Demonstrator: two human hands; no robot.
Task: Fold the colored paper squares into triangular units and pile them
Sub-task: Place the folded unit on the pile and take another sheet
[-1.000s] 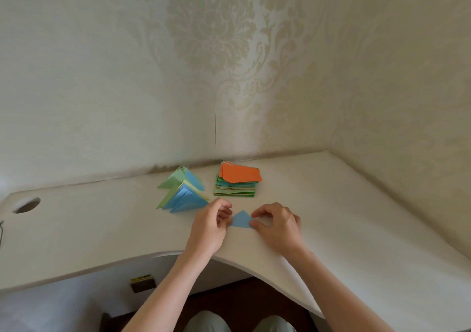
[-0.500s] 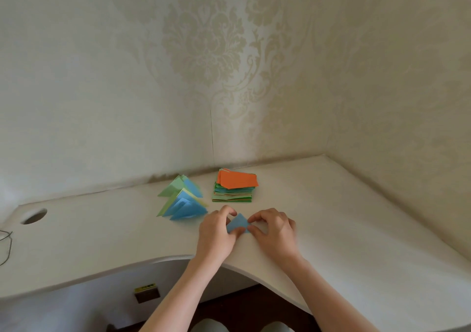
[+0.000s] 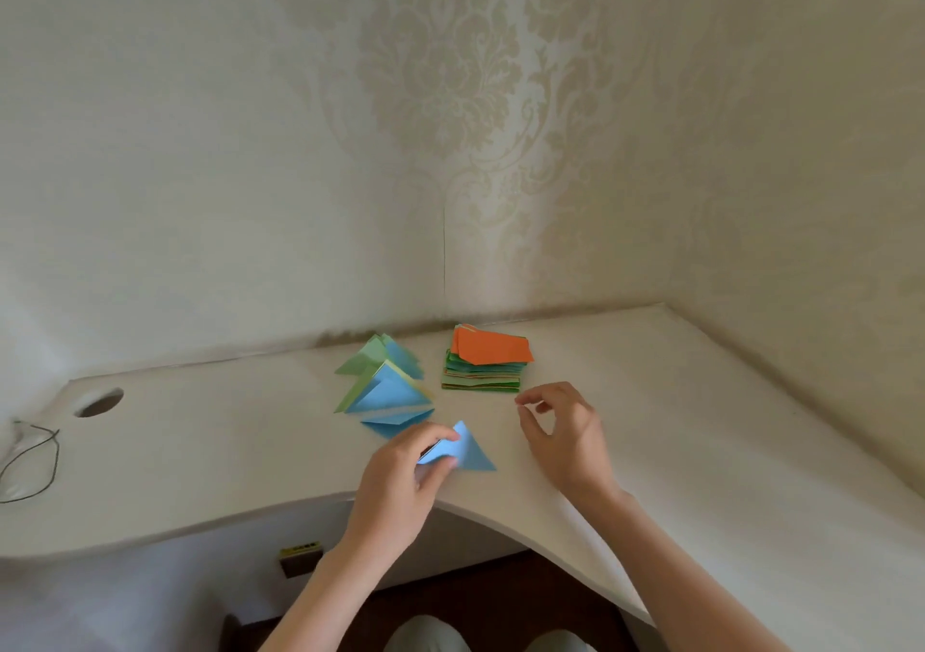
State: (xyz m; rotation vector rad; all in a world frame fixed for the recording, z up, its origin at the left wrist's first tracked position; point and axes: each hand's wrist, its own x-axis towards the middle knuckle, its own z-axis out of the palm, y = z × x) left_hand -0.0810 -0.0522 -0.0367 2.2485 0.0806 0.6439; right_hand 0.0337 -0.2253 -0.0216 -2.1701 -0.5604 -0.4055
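Where the white desk (image 3: 701,451) curves toward the person, the stack of paper squares (image 3: 483,368), orange on top, sits beside the pile of folded triangles (image 3: 385,386). The left hand (image 3: 400,481) pinches a blue triangular unit (image 3: 468,451) near that pile; the right hand (image 3: 565,431) hovers loosely curled, holding nothing. A yellow label (image 3: 300,549) under the desk is too blurred to read.

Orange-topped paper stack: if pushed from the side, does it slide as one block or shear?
The paper stack will probably shear: its sheets look loose, edges already uneven. The top orange sheet sits skewed, so it would likely slip first. Likely light; it should move easily on the smooth desk.
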